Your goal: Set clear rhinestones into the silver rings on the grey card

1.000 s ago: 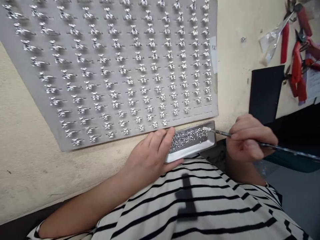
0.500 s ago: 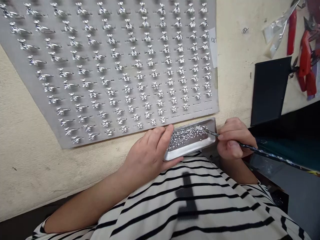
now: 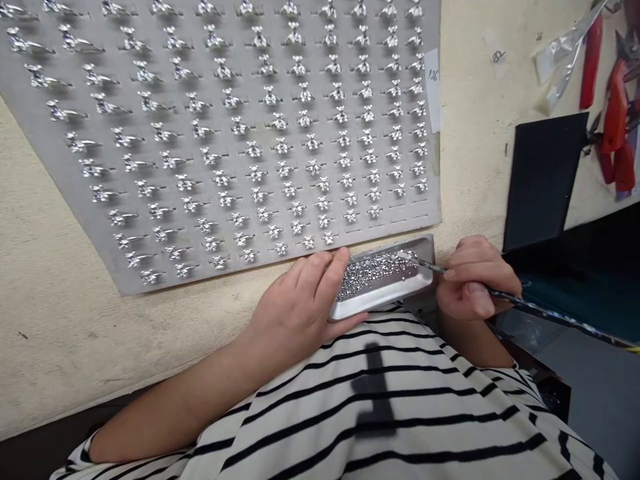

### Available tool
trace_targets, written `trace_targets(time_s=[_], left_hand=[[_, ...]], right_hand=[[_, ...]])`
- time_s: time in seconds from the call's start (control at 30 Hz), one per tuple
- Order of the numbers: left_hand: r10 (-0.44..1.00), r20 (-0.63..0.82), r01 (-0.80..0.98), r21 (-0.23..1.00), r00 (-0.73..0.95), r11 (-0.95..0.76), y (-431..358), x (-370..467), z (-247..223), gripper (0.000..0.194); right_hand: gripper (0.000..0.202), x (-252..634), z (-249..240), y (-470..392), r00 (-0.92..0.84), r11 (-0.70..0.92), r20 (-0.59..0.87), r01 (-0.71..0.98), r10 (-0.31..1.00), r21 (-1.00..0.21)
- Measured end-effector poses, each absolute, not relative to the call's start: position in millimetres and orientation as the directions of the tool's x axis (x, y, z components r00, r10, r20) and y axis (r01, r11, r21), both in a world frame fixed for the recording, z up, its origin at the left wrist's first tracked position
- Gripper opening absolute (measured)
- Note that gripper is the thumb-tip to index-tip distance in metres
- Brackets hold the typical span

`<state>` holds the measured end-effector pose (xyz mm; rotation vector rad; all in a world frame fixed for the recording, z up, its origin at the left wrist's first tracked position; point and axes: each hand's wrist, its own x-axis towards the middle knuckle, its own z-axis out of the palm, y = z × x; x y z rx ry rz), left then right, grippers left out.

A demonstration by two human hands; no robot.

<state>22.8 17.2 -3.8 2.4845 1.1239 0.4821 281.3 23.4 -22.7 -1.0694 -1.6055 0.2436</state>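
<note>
A small metal tray (image 3: 385, 293) of tiny shiny stones (image 3: 373, 272) lies at the table's front edge. My left hand (image 3: 305, 293) grips its left end, thumb below and fingers over the upper side. Pinched in my right hand (image 3: 475, 279) is a thin dark patterned stick (image 3: 540, 310), its pale tip among the stones at the tray's right end. Just beyond the tray, a grey board (image 3: 100, 247) carries rows of silver bear-shaped rings (image 3: 254, 149); a few slots at its lower right hold no ring.
To the right of the board lies a dark flat rectangle (image 3: 540, 177). Red-handled pliers (image 3: 615, 120) and a clear plastic bag (image 3: 560, 63) are at the upper right. A paper label (image 3: 433, 93) is on the board's right edge.
The view has shifted slightly, so the board and tools appear a little displaced. My right hand and the stick sit slightly farther right in view; both grips are unchanged.
</note>
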Motion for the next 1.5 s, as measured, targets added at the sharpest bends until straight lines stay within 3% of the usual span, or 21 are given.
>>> trace_targets(time_s=[0.43, 0.7, 0.9, 1.3, 1.5], left_hand=[[0.764, 0.159, 0.637, 0.461, 0.625, -0.617, 18, 23, -4, 0.081], [0.763, 0.15, 0.633, 0.471, 0.629, -0.614, 17, 21, -3, 0.077], [0.758, 0.145, 0.618, 0.493, 0.636, -0.613, 18, 21, -3, 0.078], [0.762, 0.137, 0.628, 0.485, 0.633, -0.609, 18, 21, -3, 0.078], [0.759, 0.136, 0.623, 0.488, 0.637, -0.611, 18, 22, -4, 0.077]], right_hand=[[0.018, 285, -25, 24, 0.027, 0.623, 0.708, 0.454, 0.705, -0.637], [0.015, 295, -26, 24, 0.105, 0.565, 0.739, 0.576, 0.666, -0.591], [0.017, 302, -29, 20, 0.069, 0.613, 0.794, 0.596, 0.604, -0.518], [0.019, 290, -27, 21, 0.006, 0.678, 0.763, 0.456, 0.646, -0.577], [0.021, 286, -25, 22, -0.022, 0.647, 0.734, 0.49, 0.679, -0.584]])
